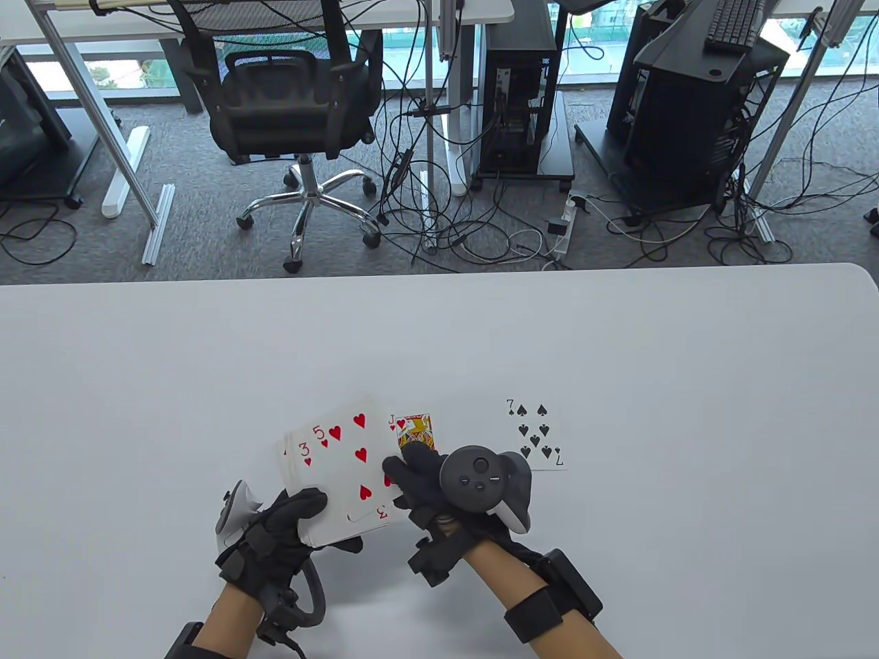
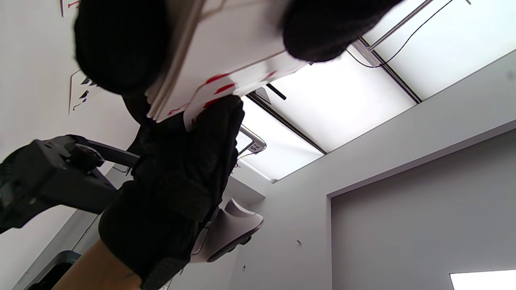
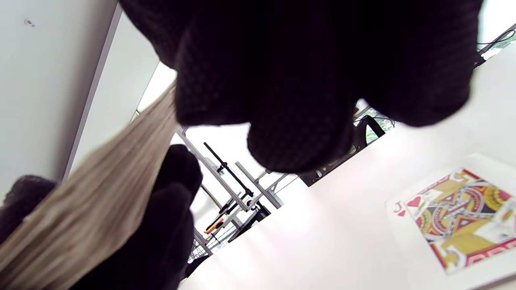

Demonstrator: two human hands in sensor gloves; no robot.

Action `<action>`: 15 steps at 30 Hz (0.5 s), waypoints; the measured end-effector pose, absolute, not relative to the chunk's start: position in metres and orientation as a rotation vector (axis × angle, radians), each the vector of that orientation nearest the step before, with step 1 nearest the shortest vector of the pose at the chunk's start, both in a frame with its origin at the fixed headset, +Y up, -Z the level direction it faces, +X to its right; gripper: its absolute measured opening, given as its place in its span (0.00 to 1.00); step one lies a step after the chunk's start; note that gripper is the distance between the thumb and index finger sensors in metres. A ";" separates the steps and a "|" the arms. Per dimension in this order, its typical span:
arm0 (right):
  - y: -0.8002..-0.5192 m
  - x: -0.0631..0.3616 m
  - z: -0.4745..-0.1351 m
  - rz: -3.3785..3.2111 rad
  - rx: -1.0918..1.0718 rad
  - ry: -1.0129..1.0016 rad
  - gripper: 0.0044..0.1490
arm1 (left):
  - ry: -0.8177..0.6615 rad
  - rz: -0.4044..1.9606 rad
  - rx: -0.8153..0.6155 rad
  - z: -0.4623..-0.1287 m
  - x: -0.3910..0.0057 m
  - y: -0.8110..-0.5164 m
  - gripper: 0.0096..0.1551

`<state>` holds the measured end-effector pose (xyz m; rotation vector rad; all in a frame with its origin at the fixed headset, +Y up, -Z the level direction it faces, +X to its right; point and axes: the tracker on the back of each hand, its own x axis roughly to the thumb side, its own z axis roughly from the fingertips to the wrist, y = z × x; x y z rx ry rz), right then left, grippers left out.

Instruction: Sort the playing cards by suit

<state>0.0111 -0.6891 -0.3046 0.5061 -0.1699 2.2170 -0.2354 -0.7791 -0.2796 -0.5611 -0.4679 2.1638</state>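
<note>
Near the tabletop's (image 1: 206, 357) front edge, your left hand (image 1: 275, 542) holds the deck (image 1: 340, 473) face up, grip wrapped round its lower end, thumb across the near corner. Top cards are fanned: 3 of hearts (image 1: 354, 491) uppermost, a 5 of hearts (image 1: 323, 434) peeking out behind it. Your right hand (image 1: 429, 480) sits at the deck's right edge, fingers curled onto the 3 w/ a narrow pinch; whether it has one card or more, can't tell from these views.

Relative to the deck: jack of hearts (image 1: 415, 429) lies flat just to its right, partly under your right fingers; 7 of spades (image 1: 537, 434) lies further right, apart from the jack. So two piles are started, hearts nearer the deck, spades beyond.

Judgement on doing this step well:
- Slide only the 3 off. Push w/ the right thumb, and let the left thumb ease so the 5 doesn't drag along.
- 3 is a heart, so it belongs on the jack, not the 7. Short move; keep the card low and flat.
- Lay it offset so the jack's index stays readable, and keep the heart pile apart from the spade pile.
- Risk: a stuck pair coming off together. Check before you let go.
</note>
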 end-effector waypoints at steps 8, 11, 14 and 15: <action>-0.682 0.062 -0.304 2.124 0.339 -0.214 0.24 | -0.455 2.193 -0.535 -0.279 -0.236 -0.778 0.37; -0.689 0.068 -0.309 2.149 0.288 -0.202 0.24 | -0.447 2.201 -0.535 -0.279 -0.236 -0.777 0.37; -0.706 0.065 -0.323 2.194 0.214 -0.148 0.24 | -0.440 2.199 -0.536 -0.278 -0.237 -0.777 0.37; -0.713 0.061 -0.329 2.206 0.186 -0.112 0.24 | -0.437 2.200 -0.536 -0.278 -0.237 -0.777 0.37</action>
